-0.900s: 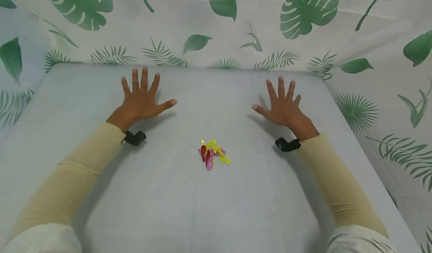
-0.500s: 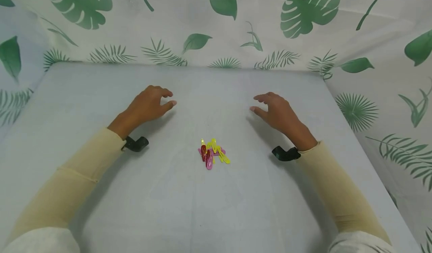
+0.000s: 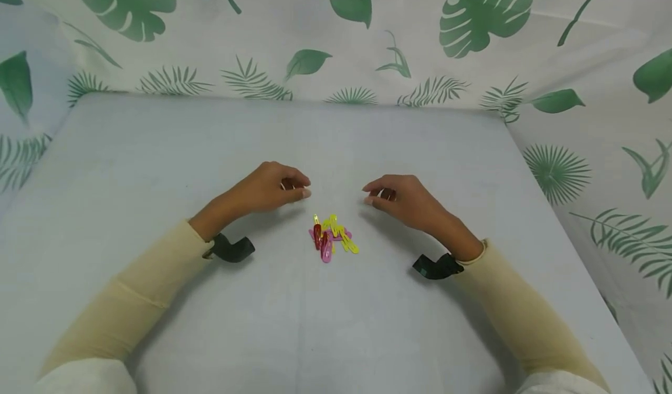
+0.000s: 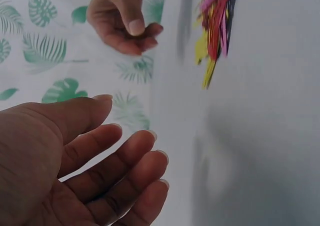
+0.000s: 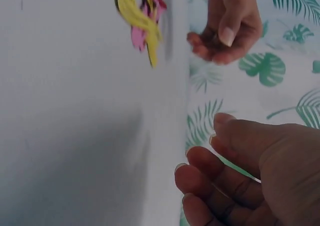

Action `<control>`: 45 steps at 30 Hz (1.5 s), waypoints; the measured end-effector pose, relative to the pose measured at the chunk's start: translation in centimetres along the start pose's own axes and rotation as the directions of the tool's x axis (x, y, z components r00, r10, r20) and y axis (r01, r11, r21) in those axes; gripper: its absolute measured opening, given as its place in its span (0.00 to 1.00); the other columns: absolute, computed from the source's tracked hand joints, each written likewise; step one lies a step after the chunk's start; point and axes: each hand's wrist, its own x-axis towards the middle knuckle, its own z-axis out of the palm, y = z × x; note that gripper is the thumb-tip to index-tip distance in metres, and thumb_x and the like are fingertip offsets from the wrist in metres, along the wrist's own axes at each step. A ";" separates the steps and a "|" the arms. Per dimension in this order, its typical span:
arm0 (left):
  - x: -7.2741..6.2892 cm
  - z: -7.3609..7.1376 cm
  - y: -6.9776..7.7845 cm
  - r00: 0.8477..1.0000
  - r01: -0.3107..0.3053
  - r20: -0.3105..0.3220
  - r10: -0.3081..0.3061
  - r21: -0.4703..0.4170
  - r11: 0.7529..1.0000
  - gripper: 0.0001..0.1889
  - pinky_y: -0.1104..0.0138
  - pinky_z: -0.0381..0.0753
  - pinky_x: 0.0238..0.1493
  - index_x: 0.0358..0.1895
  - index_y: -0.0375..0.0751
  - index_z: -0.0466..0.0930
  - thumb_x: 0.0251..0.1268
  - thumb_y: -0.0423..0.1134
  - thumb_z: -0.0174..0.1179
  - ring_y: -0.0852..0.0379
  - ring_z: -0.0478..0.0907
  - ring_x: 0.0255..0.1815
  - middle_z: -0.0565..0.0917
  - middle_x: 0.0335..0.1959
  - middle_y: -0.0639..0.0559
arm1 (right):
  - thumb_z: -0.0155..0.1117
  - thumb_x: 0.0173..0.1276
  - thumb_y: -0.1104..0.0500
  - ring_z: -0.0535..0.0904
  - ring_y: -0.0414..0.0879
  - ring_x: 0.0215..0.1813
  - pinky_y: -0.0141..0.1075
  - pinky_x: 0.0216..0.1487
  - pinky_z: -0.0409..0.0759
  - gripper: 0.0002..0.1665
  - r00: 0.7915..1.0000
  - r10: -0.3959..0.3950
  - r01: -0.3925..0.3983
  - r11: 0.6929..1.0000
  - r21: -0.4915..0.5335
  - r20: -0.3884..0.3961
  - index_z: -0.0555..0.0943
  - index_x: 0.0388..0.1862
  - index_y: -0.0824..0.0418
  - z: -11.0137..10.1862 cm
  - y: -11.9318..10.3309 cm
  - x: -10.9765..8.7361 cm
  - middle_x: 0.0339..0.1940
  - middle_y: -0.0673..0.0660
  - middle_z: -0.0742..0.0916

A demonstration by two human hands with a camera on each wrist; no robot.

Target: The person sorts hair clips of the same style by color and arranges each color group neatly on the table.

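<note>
A small pile of snap hair clips lies mid-table in the head view: yellow clips, red clips and pink clips, overlapping one another. Up and to the left of the pile hovers my left hand, fingers loosely bent, nothing between them. My right hand mirrors it up and to the right, also holding nothing. The left wrist view has the red clip beyond the bent fingers of the left hand. In the right wrist view a yellow clip appears past the right hand.
The pile rests on a table with a pale cover. Behind and beside it hangs a white cloth printed with green leaves. Black wrist cameras sit on both wrists, the left camera and the right camera.
Both hands, spread flat with fingers apart at first, have bent their fingers loosely and moved inward and nearer, toward the pile. The hair clips lie as before.
</note>
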 end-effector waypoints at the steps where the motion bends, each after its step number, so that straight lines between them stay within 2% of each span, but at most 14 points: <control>1: 0.0 0.3 0.2 1.000 -0.004 0.014 0.005 -0.013 1.000 0.15 0.63 0.78 0.39 0.51 0.35 0.83 0.66 0.40 0.63 0.55 0.78 0.40 0.86 0.40 0.53 | 0.69 0.65 0.62 0.77 0.44 0.36 0.39 0.37 0.77 0.14 1.000 -0.012 0.012 1.000 0.014 0.012 0.85 0.49 0.63 0.2 -0.2 -0.1 0.38 0.52 0.86; 10: 0.5 2.6 0.8 0.991 -0.006 0.134 0.015 -0.065 0.998 0.17 0.65 0.78 0.40 0.54 0.36 0.83 0.64 0.39 0.65 0.56 0.78 0.41 0.84 0.42 0.54 | 0.72 0.62 0.60 0.76 0.43 0.32 0.35 0.33 0.76 0.17 0.984 -0.053 0.036 0.994 0.102 0.167 0.85 0.50 0.61 2.2 -1.7 -0.4 0.34 0.46 0.84; 15: 0.9 3.5 1.0 0.980 -0.039 0.195 0.039 -0.006 0.999 0.19 0.65 0.76 0.45 0.56 0.35 0.82 0.62 0.36 0.67 0.54 0.75 0.44 0.80 0.47 0.50 | 0.73 0.61 0.61 0.76 0.41 0.33 0.34 0.34 0.76 0.17 0.974 -0.057 0.037 0.995 0.093 0.220 0.84 0.49 0.60 2.9 -1.9 -0.6 0.34 0.45 0.83; 19: 1.1 4.0 1.1 0.971 -0.088 0.226 0.078 0.035 0.995 0.19 0.65 0.75 0.47 0.56 0.34 0.81 0.61 0.35 0.67 0.55 0.75 0.44 0.79 0.47 0.48 | 0.74 0.61 0.59 0.76 0.40 0.33 0.34 0.36 0.77 0.15 0.972 -0.070 0.051 0.995 0.087 0.223 0.84 0.47 0.59 3.4 -2.0 -0.7 0.34 0.46 0.83; 24: 1.2 4.4 1.2 0.967 -0.122 0.230 0.110 0.037 0.992 0.17 0.66 0.75 0.43 0.53 0.35 0.83 0.62 0.35 0.66 0.56 0.74 0.40 0.79 0.41 0.50 | 0.75 0.59 0.59 0.76 0.41 0.34 0.34 0.37 0.77 0.14 0.974 -0.072 0.058 0.996 0.069 0.216 0.84 0.43 0.59 3.9 -2.1 -0.7 0.34 0.47 0.82; 28: 1.2 4.9 1.3 0.968 -0.120 0.227 0.108 0.037 0.992 0.14 0.67 0.75 0.39 0.51 0.36 0.85 0.63 0.35 0.66 0.58 0.74 0.36 0.78 0.37 0.52 | 0.75 0.59 0.59 0.75 0.41 0.33 0.33 0.35 0.76 0.12 0.977 -0.073 0.065 0.997 0.045 0.202 0.83 0.39 0.59 4.1 -2.3 -0.6 0.32 0.46 0.81; 33: 1.2 5.3 1.5 0.970 -0.116 0.218 0.105 0.038 0.992 0.08 0.69 0.75 0.39 0.43 0.36 0.86 0.63 0.33 0.66 0.59 0.75 0.36 0.78 0.35 0.53 | 0.75 0.59 0.61 0.75 0.39 0.32 0.33 0.33 0.76 0.11 0.977 -0.074 0.067 0.997 0.040 0.200 0.83 0.38 0.61 4.3 -2.2 -0.5 0.30 0.45 0.82; 37: 1.2 5.1 1.4 0.971 -0.091 0.222 0.091 -0.011 0.996 0.03 0.68 0.76 0.38 0.38 0.38 0.84 0.64 0.33 0.65 0.59 0.75 0.35 0.80 0.34 0.55 | 0.72 0.61 0.63 0.76 0.39 0.31 0.33 0.33 0.77 0.08 0.976 -0.051 0.045 0.998 0.031 0.211 0.83 0.39 0.60 4.1 -2.2 -0.4 0.29 0.45 0.82; 42: 1.3 4.4 1.5 0.976 -0.074 0.199 0.087 -0.072 0.995 0.02 0.66 0.76 0.36 0.39 0.39 0.83 0.66 0.32 0.62 0.59 0.74 0.33 0.82 0.32 0.55 | 0.70 0.63 0.63 0.77 0.38 0.30 0.34 0.32 0.76 0.06 0.978 -0.032 0.024 0.999 0.043 0.204 0.83 0.39 0.59 3.8 -2.1 -0.4 0.26 0.44 0.83; 45: 1.3 3.9 1.6 0.986 -0.067 0.145 0.076 -0.070 0.995 0.08 0.65 0.76 0.38 0.46 0.38 0.84 0.67 0.30 0.59 0.57 0.75 0.35 0.83 0.35 0.53 | 0.70 0.63 0.65 0.77 0.39 0.30 0.34 0.33 0.77 0.07 0.982 -0.026 0.017 0.999 0.050 0.189 0.82 0.39 0.59 3.5 -2.1 -0.4 0.26 0.44 0.82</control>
